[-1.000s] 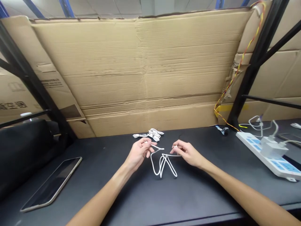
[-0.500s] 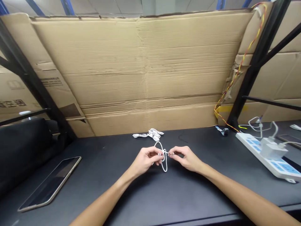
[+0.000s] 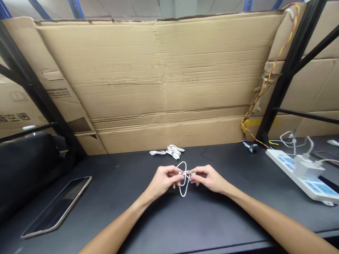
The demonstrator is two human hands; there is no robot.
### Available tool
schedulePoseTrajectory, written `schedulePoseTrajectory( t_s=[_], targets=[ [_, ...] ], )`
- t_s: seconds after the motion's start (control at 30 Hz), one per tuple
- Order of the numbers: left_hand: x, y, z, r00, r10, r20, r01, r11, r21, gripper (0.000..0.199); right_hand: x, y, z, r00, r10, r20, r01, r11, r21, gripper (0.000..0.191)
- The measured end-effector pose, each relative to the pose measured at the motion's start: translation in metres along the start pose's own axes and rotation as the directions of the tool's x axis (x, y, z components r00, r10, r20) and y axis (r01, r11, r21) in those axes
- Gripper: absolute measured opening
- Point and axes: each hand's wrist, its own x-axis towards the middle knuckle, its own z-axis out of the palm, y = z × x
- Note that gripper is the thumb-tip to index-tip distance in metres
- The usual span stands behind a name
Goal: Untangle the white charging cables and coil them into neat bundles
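Observation:
Over the middle of the black table, a white cable [image 3: 183,195] hangs in loops between my two hands. My left hand [image 3: 167,179] pinches it near one end, and a small pale connector shows at the thumb. From the other side my right hand [image 3: 205,178] grips the cable between thumb and fingertips, with another connector at its tips. The strands cross in the narrow gap between the hands; exactly how they wind there is too small to tell. Behind the hands, several bundled white cables [image 3: 174,151] lie on the table.
A phone [image 3: 57,208] lies on the table [image 3: 127,233] at left, beside a black bag [image 3: 26,173]. At right, a white power strip [image 3: 299,176] holds plugged-in chargers. A small strapped item [image 3: 250,146] lies near the cardboard wall [image 3: 164,81] that closes off the back.
My right hand has moved slightly left, closer to the left hand. The cable loops between them have shifted and hang a little lower. The left hand stays nearly in place.

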Motion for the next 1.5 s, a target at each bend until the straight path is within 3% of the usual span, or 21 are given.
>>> schedulePoseTrajectory(
  t_s=[0.1, 0.2, 0.4, 0.53, 0.63, 0.73, 0.8, 0.93, 1.0, 1.07, 1.13, 1.2, 1.27, 1.37, 1.43, 1.5],
  targets=[
    [0.0, -0.003, 0.001, 0.999, -0.015, -0.043, 0.016, 1.0, 0.018, 0.021, 0.002, 0.003, 0.0, 0.997, 0.078, 0.01, -0.079, 0.987, 0.143, 0.029],
    [0.0, -0.006, 0.005, 0.997, 0.007, -0.077, -0.002, 0.998, 0.065, 0.02, 0.003, 0.007, 0.001, 0.992, 0.126, -0.005, -0.123, 0.977, 0.174, 0.031],
    [-0.003, -0.011, 0.012, 0.985, 0.138, -0.103, -0.105, 0.956, 0.273, 0.021, 0.001, 0.009, 0.008, 0.987, 0.133, -0.089, -0.123, 0.987, 0.103, 0.036],
    [-0.003, -0.007, 0.012, 0.987, 0.144, -0.065, -0.122, 0.955, 0.27, 0.018, 0.001, 0.005, 0.009, 0.992, 0.105, -0.069, -0.102, 0.994, 0.048, 0.032],
    [-0.001, -0.003, 0.007, 0.99, 0.13, -0.052, -0.11, 0.954, 0.279, 0.021, 0.002, 0.004, 0.003, 0.995, 0.029, -0.091, -0.041, 0.991, -0.124, 0.029],
    [0.003, -0.004, -0.004, 0.981, 0.155, -0.116, -0.095, 0.907, 0.41, 0.026, 0.002, 0.008, -0.006, 0.988, -0.047, -0.149, -0.018, 0.912, -0.409, 0.03],
    [0.005, -0.008, -0.012, 0.981, 0.151, -0.123, -0.072, 0.867, 0.493, 0.025, 0.001, 0.012, -0.012, 0.986, -0.025, -0.162, -0.068, 0.838, -0.542, 0.023],
    [0.005, -0.02, -0.021, 0.994, 0.106, -0.015, -0.076, 0.802, 0.593, 0.037, 0.002, 0.016, -0.014, 0.983, 0.103, -0.155, -0.184, 0.663, -0.726, 0.02],
    [0.004, -0.024, -0.022, 0.993, 0.107, 0.059, -0.12, 0.776, 0.619, 0.029, 0.003, 0.017, -0.014, 0.98, 0.142, -0.141, -0.198, 0.583, -0.788, 0.018],
    [0.003, -0.024, -0.022, 0.987, 0.13, 0.095, -0.161, 0.764, 0.625, 0.021, 0.006, 0.019, -0.016, 0.977, 0.145, -0.159, -0.214, 0.579, -0.787, 0.022],
    [0.005, -0.021, -0.024, 0.983, 0.173, 0.065, -0.177, 0.778, 0.603, 0.025, 0.008, 0.023, -0.023, 0.961, 0.132, -0.245, -0.263, 0.711, -0.652, 0.025],
    [0.008, -0.016, -0.028, 0.977, 0.214, -0.018, -0.166, 0.807, 0.567, 0.03, 0.011, 0.027, -0.034, 0.924, 0.179, -0.337, -0.298, 0.891, -0.343, 0.028],
    [0.013, -0.013, -0.036, 0.965, 0.233, -0.122, -0.135, 0.835, 0.533, 0.031, 0.014, 0.028, -0.048, 0.906, 0.268, -0.327, -0.294, 0.955, -0.031, 0.031],
    [0.019, -0.015, -0.045, 0.957, 0.166, -0.236, -0.06, 0.915, 0.399, 0.028, 0.016, 0.021, -0.068, 0.912, 0.253, -0.322, -0.168, 0.948, 0.27, 0.029],
    [0.022, -0.02, -0.048, 0.95, 0.07, -0.303, -0.012, 0.982, 0.187, 0.027, 0.015, 0.015, -0.08, 0.902, 0.2, -0.383, 0.023, 0.863, 0.505, 0.024],
    [0.024, -0.024, -0.048, 0.934, -0.058, -0.353, 0.012, 0.991, -0.132, 0.025, 0.013, 0.011, -0.091, 0.872, 0.199, -0.446, 0.164, 0.741, 0.652, 0.023]
  ],
)
